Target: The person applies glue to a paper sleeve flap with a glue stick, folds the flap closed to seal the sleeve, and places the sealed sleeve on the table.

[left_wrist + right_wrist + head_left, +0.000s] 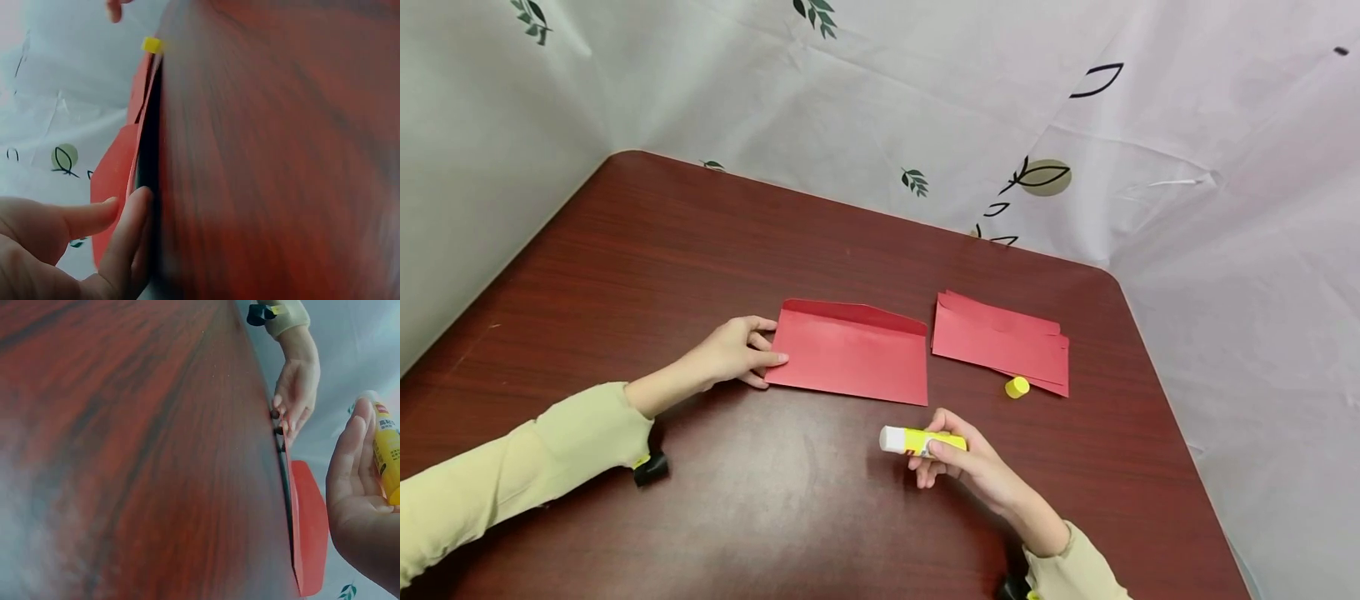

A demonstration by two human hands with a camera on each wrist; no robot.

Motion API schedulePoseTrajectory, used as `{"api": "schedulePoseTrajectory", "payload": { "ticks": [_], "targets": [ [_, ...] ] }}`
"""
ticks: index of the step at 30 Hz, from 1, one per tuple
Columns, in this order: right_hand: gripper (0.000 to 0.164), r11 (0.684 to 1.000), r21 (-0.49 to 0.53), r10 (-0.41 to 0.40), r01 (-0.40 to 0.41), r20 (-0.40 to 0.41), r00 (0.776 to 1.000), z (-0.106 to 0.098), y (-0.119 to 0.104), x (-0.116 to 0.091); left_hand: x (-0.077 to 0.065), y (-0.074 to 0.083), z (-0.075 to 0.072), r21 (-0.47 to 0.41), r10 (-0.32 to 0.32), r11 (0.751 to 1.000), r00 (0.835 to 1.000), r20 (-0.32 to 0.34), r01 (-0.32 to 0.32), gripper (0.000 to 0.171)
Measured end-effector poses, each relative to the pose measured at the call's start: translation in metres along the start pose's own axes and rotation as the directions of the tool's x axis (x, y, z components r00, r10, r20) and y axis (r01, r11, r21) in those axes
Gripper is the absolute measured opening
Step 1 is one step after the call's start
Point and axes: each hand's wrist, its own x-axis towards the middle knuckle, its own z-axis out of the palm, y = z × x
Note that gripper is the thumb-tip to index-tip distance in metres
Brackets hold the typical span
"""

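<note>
A red envelope [850, 354] with its flap [857, 315] raised along the far side is in the middle of the head view. My left hand [741, 350] pinches its left end, thumb on top and fingers beneath; the left wrist view shows the thumb and fingers on either side of the paper. In my right hand [962, 454] is an uncapped yellow glue stick [936, 442], its white end pointing left, held above the table in front of the envelope's right corner. The right wrist view shows the glue stick [386, 453] against the fingers.
To the right lies a small stack of red envelopes [1000, 337]. Its yellow cap [1017, 387] rests by the stack's near edge. The dark red wooden table [737, 500] is bordered at the back and right by a pale leaf-patterned cloth [865, 100].
</note>
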Motion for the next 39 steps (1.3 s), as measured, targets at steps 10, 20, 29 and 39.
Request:
{"api": "schedulePoseTrajectory", "payload": {
  "ticks": [10,20,29,39],
  "targets": [
    [0.009,0.98,-0.187,0.035,-0.06,-0.136,0.99,-0.004,-0.015,-0.001,-0.014,0.013,0.005,0.647,0.294,0.746,0.95,-0.109,-0.156,0.04],
    [0.004,0.893,-0.432,-0.042,-0.131,-0.368,0.929,-0.02,-0.047,0.019,-0.018,0.021,0.042,0.831,0.463,0.31,0.837,0.292,-0.461,0.043],
    [0.018,0.782,-0.592,-0.136,-0.198,-0.471,0.872,-0.027,-0.062,0.062,-0.012,0.013,0.058,0.83,0.34,0.333,0.878,0.337,-0.448,0.055],
    [0.029,0.334,-0.867,-0.274,-0.369,-0.464,0.842,-0.05,-0.06,0.094,-0.024,0.009,0.067,0.85,0.277,0.312,0.897,0.345,-0.423,0.061]
  ]
}}
